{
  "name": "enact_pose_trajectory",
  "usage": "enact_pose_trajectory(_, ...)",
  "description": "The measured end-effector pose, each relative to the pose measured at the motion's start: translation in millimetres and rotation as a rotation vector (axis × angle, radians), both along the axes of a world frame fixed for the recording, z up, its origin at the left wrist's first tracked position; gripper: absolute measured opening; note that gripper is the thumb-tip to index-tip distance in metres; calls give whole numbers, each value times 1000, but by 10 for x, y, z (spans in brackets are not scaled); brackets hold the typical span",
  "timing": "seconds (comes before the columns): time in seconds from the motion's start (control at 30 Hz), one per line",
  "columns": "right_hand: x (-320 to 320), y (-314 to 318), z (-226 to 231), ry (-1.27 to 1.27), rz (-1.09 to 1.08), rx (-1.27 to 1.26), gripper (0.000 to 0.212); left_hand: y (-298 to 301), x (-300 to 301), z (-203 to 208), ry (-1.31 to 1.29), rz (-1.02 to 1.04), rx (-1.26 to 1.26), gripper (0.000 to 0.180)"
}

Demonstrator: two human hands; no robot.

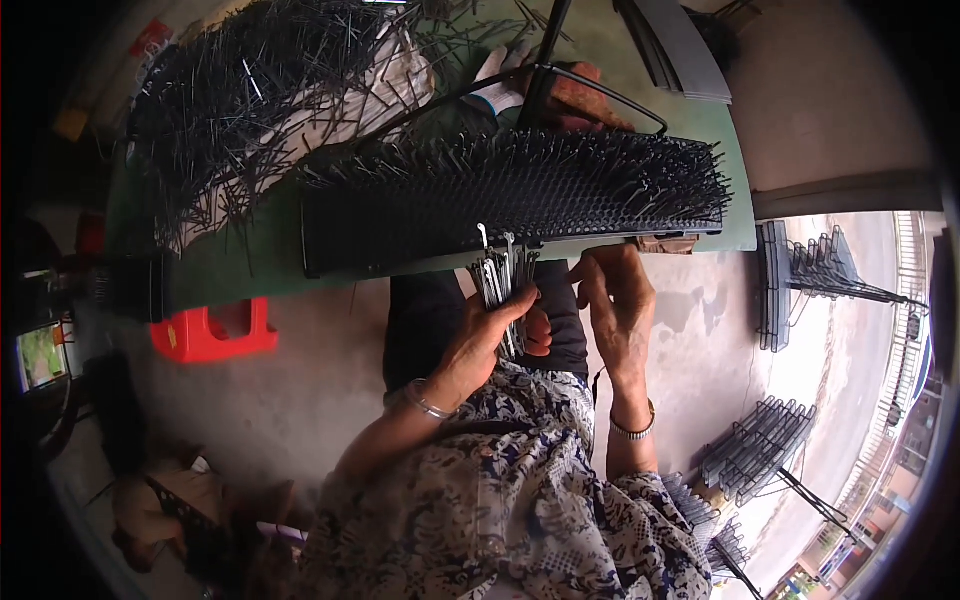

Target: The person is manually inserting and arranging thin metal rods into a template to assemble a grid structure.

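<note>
My left hand (505,325) is closed around an upright bundle of thin metal wire hooks (495,275), silvery with small looped ends. It is just in front of the near edge of a long black perforated panel (420,215). Many dark wire hooks (650,180) stand in the panel's holes, densest along the far side and the right end. My right hand (618,295) is by the panel's front edge, right of the bundle, its fingers curled in. Whatever may be between those fingertips is too small to make out.
A heap of dark wire pieces (260,100) lies on a sack on the green table (740,200). Beyond the panel are a black metal frame (545,70) and a glove (495,85). A red stool (215,330), wire racks (765,450) and a person (180,505) are around.
</note>
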State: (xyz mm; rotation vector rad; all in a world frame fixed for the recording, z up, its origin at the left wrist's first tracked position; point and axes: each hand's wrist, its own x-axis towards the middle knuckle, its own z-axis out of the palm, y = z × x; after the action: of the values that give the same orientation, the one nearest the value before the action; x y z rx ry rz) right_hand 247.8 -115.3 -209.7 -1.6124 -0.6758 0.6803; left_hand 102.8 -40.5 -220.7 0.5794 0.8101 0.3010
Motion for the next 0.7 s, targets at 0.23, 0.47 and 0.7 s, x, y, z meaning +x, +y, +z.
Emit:
enact_pose_trajectory(0.23,351,297,133,-623,-232,134,7,16,-37,-261,-178,4,-193,26)
enact_pose_trajectory(0.47,628,641,-34,-879,-218,110,5,-18,-46,-193,-170,-24,-128,27)
enact_pose_trajectory(0.7,639,726,-37,-959,-189,71,5,-24,-143,-78,-281,-16,-116,29)
